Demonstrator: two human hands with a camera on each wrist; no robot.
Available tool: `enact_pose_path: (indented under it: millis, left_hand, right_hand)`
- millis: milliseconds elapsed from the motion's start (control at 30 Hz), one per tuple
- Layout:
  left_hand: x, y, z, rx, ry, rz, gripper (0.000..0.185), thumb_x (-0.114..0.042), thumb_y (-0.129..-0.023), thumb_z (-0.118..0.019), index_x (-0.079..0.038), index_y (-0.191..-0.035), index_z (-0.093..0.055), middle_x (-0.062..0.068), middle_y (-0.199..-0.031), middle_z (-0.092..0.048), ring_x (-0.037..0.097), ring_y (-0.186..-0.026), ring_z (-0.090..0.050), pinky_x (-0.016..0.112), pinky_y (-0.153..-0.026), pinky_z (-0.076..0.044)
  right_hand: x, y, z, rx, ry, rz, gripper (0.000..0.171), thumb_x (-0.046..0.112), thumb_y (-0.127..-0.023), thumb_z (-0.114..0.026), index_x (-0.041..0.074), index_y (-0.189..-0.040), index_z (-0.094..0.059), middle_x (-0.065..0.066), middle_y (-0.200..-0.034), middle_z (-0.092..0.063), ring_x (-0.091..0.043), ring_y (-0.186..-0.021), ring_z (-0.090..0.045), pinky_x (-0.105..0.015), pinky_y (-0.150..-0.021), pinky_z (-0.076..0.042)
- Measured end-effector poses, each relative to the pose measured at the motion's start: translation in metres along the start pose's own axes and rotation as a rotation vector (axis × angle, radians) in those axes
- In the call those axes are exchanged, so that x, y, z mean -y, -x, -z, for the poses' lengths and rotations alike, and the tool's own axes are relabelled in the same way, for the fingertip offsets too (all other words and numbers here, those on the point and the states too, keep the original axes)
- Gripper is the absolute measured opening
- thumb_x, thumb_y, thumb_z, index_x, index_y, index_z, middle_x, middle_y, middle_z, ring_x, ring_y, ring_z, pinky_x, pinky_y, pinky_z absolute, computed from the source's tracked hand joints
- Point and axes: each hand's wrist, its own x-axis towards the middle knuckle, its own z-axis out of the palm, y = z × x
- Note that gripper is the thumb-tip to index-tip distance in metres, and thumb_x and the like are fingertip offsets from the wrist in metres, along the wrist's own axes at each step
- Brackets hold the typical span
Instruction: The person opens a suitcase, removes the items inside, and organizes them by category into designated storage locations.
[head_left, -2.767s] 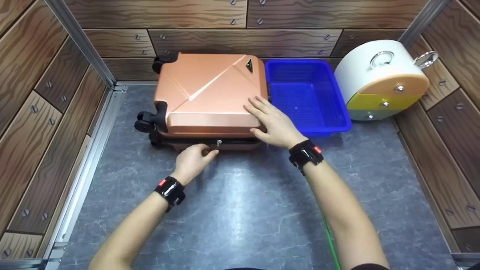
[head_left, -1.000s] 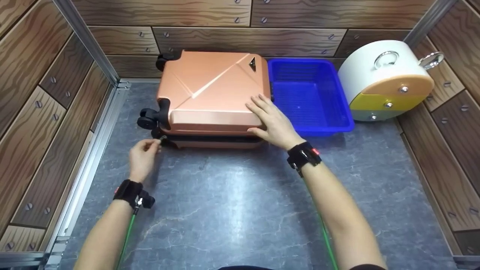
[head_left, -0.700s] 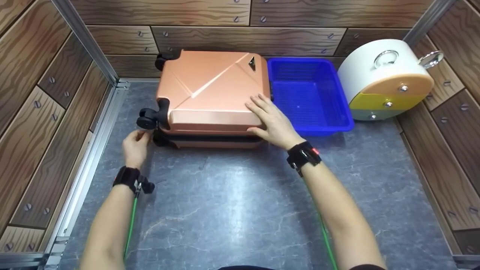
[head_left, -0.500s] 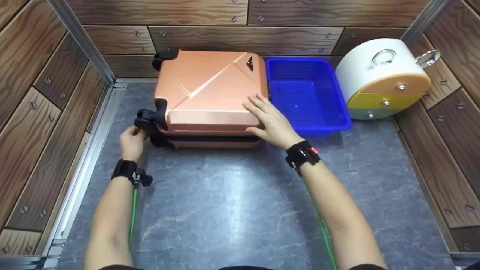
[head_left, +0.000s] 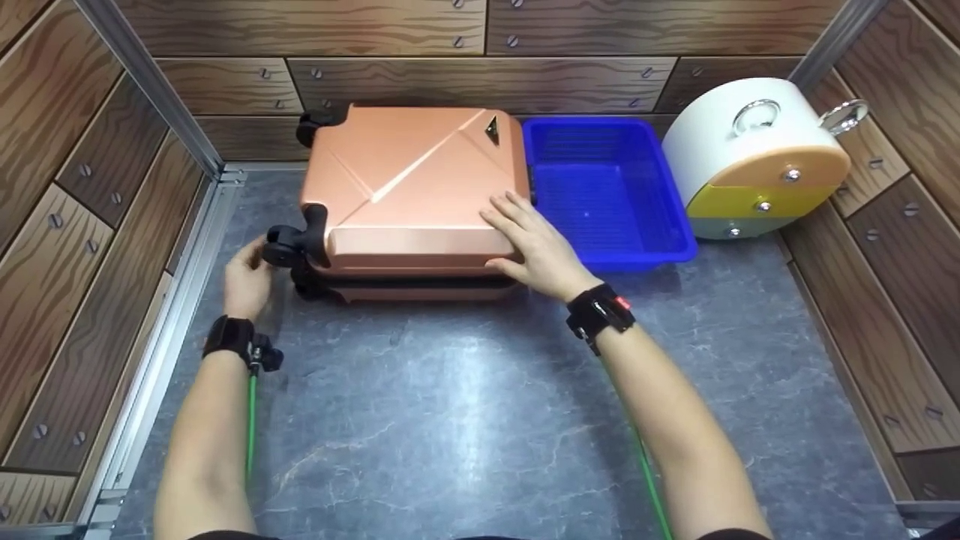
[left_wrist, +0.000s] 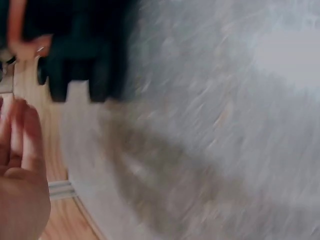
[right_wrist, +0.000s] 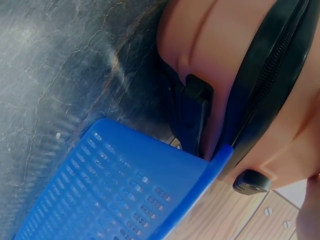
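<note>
— So, where do things stand with the suitcase (head_left: 414,191)?

— It lies flat on the grey floor (head_left: 480,420), pushed toward the back wall, its right end just beside the blue basket (head_left: 609,196). The right hand (head_left: 534,246) rests on the lid's near right corner, fingers straight and spread, gripping nothing. The left hand (head_left: 247,279) is at the near left wheel (head_left: 279,252); its fingers look curled toward something small there, but whether they pinch anything I cannot tell. The left wrist view is blurred.

— Risks?

— In my judgement, a sideways pull at the wheel end could slide the case into the basket, since only a flat palm steadies it. Fingers could also snag between the wheels.

— Room to move?

— Open floor in front is generous. On the left, the metal rail (head_left: 161,352) and wooden wall crowd the left hand. Behind, the wall is close. The white drum (head_left: 750,161) stands well apart, beyond the basket.
</note>
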Motion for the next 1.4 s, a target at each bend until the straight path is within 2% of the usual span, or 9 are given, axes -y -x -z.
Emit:
enact_pose_path:
  millis: [100,167,267,433,533,633,733,1000,1400]
  left_hand:
    - [-0.019,-0.002,0.011,-0.008,-0.009,-0.035,0.046,-0.021,-0.109,-0.047,-0.006,-0.153,-0.046,0.015,-0.153,-0.049,0.025,-0.14,-0.045,0.031,-0.114,-0.037]
    - [-0.037,0.0,0.015,-0.02,0.0,-0.09,0.05,-0.029,-0.109,-0.047,-0.01,-0.155,-0.044,0.012,-0.157,-0.044,0.023,-0.144,-0.04,0.032,-0.117,-0.033]
    - [-0.069,0.004,0.013,0.008,-0.062,-0.26,0.053,-0.034,-0.107,-0.053,-0.012,-0.154,-0.046,0.01,-0.16,-0.04,0.02,-0.148,-0.033,0.032,-0.121,-0.026]
    - [-0.117,0.016,-0.014,0.17,-0.364,-0.649,0.068,-0.037,-0.099,-0.067,-0.002,-0.153,-0.044,0.019,-0.159,-0.038,0.032,-0.152,-0.024,0.042,-0.125,-0.008]
    - [-0.133,0.023,-0.034,0.302,-0.591,-0.761,0.095,-0.057,-0.091,-0.071,-0.002,-0.157,-0.033,0.021,-0.163,-0.028,0.035,-0.154,-0.015,0.047,-0.125,-0.001]
    - [-0.134,0.026,-0.05,0.393,-0.764,-0.776,0.117,-0.076,-0.082,-0.067,-0.003,-0.162,-0.022,0.019,-0.167,-0.018,0.032,-0.156,-0.01,0.045,-0.125,-0.001]
    - [-0.128,0.026,-0.057,0.418,-0.844,-0.76,0.122,-0.077,-0.079,-0.068,-0.004,-0.163,-0.019,0.016,-0.168,-0.018,0.03,-0.156,-0.012,0.042,-0.126,-0.003]
    - [-0.12,0.029,-0.058,0.392,-0.861,-0.769,0.114,-0.067,-0.084,-0.071,-0.004,-0.163,-0.019,0.016,-0.167,-0.022,0.03,-0.155,-0.017,0.04,-0.126,-0.006]
    - [-0.129,0.057,-0.066,0.361,-0.895,-0.662,0.11,-0.066,-0.088,-0.068,-0.001,-0.162,-0.018,0.019,-0.167,-0.019,0.035,-0.155,-0.015,0.045,-0.126,-0.006]
  right_hand:
    - [0.001,0.001,0.0,-0.004,0.008,-0.006,0.08,0.041,-0.093,-0.075,0.019,-0.16,-0.037,-0.005,-0.167,-0.028,-0.025,-0.155,-0.015,-0.045,-0.125,-0.014]
    - [0.001,0.001,0.0,-0.006,0.011,-0.008,0.081,0.041,-0.092,-0.076,0.018,-0.16,-0.037,-0.005,-0.167,-0.027,-0.026,-0.155,-0.016,-0.045,-0.125,-0.014]
    - [0.001,0.001,-0.001,-0.014,0.008,0.0,0.081,0.04,-0.092,-0.077,0.017,-0.159,-0.038,-0.006,-0.166,-0.028,-0.027,-0.155,-0.017,-0.046,-0.125,-0.014]
    - [0.0,0.0,-0.001,-0.034,-0.005,0.025,0.08,0.038,-0.092,-0.078,0.016,-0.158,-0.039,-0.008,-0.166,-0.03,-0.029,-0.155,-0.018,-0.046,-0.124,-0.015]
    - [-0.001,0.001,-0.002,-0.042,-0.01,0.025,0.08,0.037,-0.092,-0.078,0.016,-0.158,-0.04,-0.009,-0.165,-0.031,-0.03,-0.155,-0.018,-0.047,-0.124,-0.015]
    - [-0.001,0.001,-0.002,-0.041,-0.012,0.016,0.08,0.037,-0.091,-0.078,0.016,-0.158,-0.039,-0.009,-0.165,-0.03,-0.029,-0.155,-0.017,-0.047,-0.124,-0.015]
    - [-0.001,0.002,-0.003,-0.031,-0.007,0.012,0.081,0.037,-0.092,-0.077,0.016,-0.159,-0.038,-0.008,-0.166,-0.029,-0.029,-0.155,-0.016,-0.047,-0.124,-0.014]
    - [0.002,0.001,-0.004,0.01,0.037,0.003,0.08,0.04,-0.096,-0.071,0.015,-0.161,-0.032,-0.01,-0.167,-0.024,-0.027,-0.156,-0.011,-0.045,-0.125,-0.01]
    - [-0.007,0.0,0.002,0.048,0.037,0.006,0.076,0.033,-0.1,-0.067,0.012,-0.162,-0.028,-0.011,-0.169,-0.019,-0.028,-0.156,-0.007,-0.048,-0.125,-0.01]
